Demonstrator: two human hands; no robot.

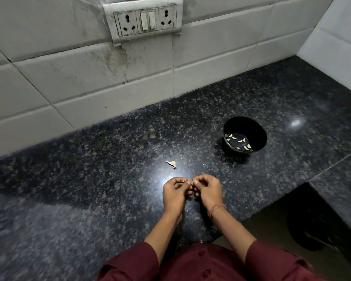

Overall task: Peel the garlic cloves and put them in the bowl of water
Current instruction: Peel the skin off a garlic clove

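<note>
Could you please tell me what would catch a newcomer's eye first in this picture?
The left hand and right hand meet low at centre, pinching a mostly hidden garlic clove. Farther right stands the black bowl with peeled cloves in water; a peel scrap lies just beyond the hands.

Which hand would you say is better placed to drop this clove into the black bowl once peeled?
Probably the right hand: it and the left hand both pinch the small pale garlic clove, but the round black bowl stands to the right, nearer it.
</note>
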